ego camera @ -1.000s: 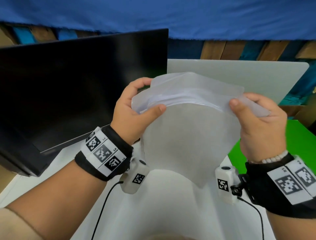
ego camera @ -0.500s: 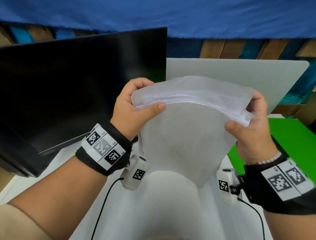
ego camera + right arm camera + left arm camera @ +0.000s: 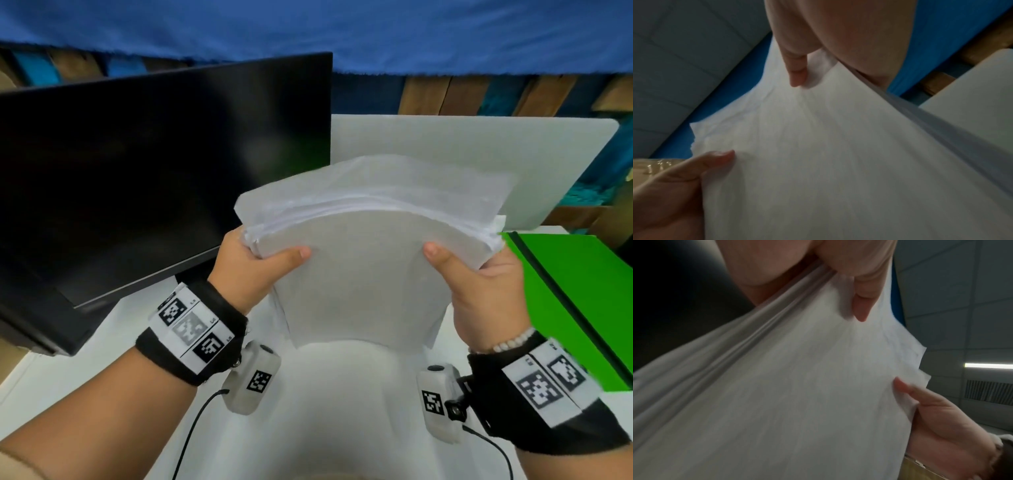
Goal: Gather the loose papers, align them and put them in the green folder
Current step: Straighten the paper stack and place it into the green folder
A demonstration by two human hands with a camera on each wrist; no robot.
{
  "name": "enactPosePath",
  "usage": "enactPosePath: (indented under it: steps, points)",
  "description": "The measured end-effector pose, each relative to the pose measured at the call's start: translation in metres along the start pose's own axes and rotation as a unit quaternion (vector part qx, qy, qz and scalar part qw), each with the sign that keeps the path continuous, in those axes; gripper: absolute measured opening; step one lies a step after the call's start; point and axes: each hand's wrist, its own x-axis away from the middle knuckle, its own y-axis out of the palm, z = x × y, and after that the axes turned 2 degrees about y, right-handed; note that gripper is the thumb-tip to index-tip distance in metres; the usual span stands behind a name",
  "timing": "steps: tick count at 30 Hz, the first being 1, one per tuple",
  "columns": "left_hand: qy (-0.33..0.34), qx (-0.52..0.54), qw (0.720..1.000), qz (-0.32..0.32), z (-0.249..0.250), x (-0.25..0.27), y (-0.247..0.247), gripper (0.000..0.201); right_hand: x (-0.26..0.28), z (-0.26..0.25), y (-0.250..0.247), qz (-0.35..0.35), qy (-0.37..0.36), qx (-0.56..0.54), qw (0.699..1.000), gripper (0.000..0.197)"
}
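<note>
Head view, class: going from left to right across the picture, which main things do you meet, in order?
Black monitor → left hand → stack of papers → right hand → green folder.

White papers (image 3: 359,274), bright green folder (image 3: 575,294), black monitor (image 3: 154,164), blue cloth (image 3: 308,31), black-and-white checkered wristbands (image 3: 191,329).

White desk (image 3: 308,428), black monitor (image 3: 154,178) — blue cloth (image 3: 342,31), wooden planks (image 3: 445,96) behind
</note>
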Motion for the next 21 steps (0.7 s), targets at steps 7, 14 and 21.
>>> enactPosePath:
  steps: [7, 14, 21]
  points:
    - [-0.012, 0.026, 1.0, 0.001, 0.009, -0.001, 0.009, 0.046, -0.006, -0.025, 0.007, 0.03, -0.089, -0.015, 0.995, 0.009]
    - [-0.006, 0.046, 0.999, -0.001, 0.008, -0.008, 0.011, 0.044, -0.011, -0.021, 0.005, 0.065, -0.062, 0.025, 0.996, 0.01]
    - [0.023, 0.018, 1.0, -0.005, 0.012, -0.013, 0.011, 0.051, -0.016, -0.016, 0.004, 0.078, -0.18, 0.105, 0.975, 0.023]
